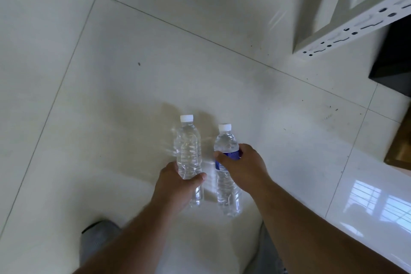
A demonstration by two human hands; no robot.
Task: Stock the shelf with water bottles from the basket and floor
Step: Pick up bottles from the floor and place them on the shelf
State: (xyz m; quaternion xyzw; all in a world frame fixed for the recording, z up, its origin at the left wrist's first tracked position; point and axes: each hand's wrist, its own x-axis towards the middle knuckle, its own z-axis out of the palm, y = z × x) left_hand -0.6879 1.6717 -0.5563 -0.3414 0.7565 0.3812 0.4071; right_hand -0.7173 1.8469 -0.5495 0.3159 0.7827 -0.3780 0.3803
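Note:
Two clear water bottles with white caps are in my hands over the white tiled floor. My left hand (175, 187) is wrapped around the lower half of the unlabelled bottle (188, 147). My right hand (242, 169) grips the bottle with a blue label (226, 142) around its middle; its lower part shows below my hand. The two bottles are side by side, caps pointing away from me. The white metal shelf (355, 26) stands at the upper right, its perforated front rail facing me. No basket is in view.
A dark object (393, 62) sits under the shelf at the right edge, and a brown wooden piece (402, 147) lies below it. My grey shoe (97, 242) is at the bottom left. White tiled floor (111, 73) fills the left and middle.

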